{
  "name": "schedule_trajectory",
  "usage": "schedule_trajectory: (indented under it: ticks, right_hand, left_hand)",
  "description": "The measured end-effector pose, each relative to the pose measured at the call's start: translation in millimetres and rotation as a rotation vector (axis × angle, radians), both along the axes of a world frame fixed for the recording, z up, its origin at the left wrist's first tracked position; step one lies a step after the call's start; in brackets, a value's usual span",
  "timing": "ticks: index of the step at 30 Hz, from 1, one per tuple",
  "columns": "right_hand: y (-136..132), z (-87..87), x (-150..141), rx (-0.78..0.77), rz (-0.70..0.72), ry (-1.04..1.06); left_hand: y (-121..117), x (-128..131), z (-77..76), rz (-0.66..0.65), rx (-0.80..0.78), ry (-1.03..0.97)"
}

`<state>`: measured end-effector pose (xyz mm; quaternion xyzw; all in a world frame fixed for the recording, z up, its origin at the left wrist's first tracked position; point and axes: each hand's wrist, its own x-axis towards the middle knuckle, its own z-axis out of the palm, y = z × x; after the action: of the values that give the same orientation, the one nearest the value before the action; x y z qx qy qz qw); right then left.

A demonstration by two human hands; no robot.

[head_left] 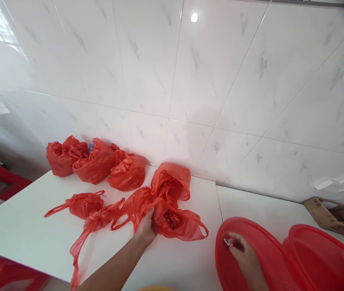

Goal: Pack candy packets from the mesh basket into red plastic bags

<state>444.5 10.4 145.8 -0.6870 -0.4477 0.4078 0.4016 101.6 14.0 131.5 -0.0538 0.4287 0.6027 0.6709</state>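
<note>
My left hand [146,230] is closed on the edge of a red plastic bag [190,230], thumb in front. The bag lies with its mouth open, and a dark red packet [172,219] with pale print shows inside. Over the near red plastic basket [231,222], my right hand [241,247] pinches a small whitish thing [228,242], too small to name. A second red bag [172,171] stands open behind the first. Left of my left hand, knotted red bags [87,205] with loose handles lie on the white table [50,202].
Several full red bags [96,165] stand against the tiled wall [147,81], a blue bottle cap [90,146] among them. Another red basket [320,250] sits at the right, near an open cardboard box [332,218]. Red stools [2,270] stand at the left. Something yellow [155,288] shows at the bottom edge.
</note>
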Motion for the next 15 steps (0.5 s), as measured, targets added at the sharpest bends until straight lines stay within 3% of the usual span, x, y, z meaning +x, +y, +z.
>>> schedule_trajectory:
  ticks: [4, 8, 11, 15]
  right_hand:
    - [5, 36.7, -73, 0.052, 0.194, 0.099]
    - [5, 43.2, -126, 0.099, 0.274, 0.189]
    - [6, 38.9, -132, 0.079, 0.286, 0.177]
    - [10, 30.9, -98, 0.050, 0.163, 0.125]
  left_hand:
    - [2, 3, 3.0, -0.014, -0.008, -0.003]
    - [2, 3, 5.0, -0.018, -0.004, -0.005]
    - [1, 0, 4.8, -0.011, -0.002, -0.010]
    - [1, -3, 3.1, 0.008, -0.003, -0.018]
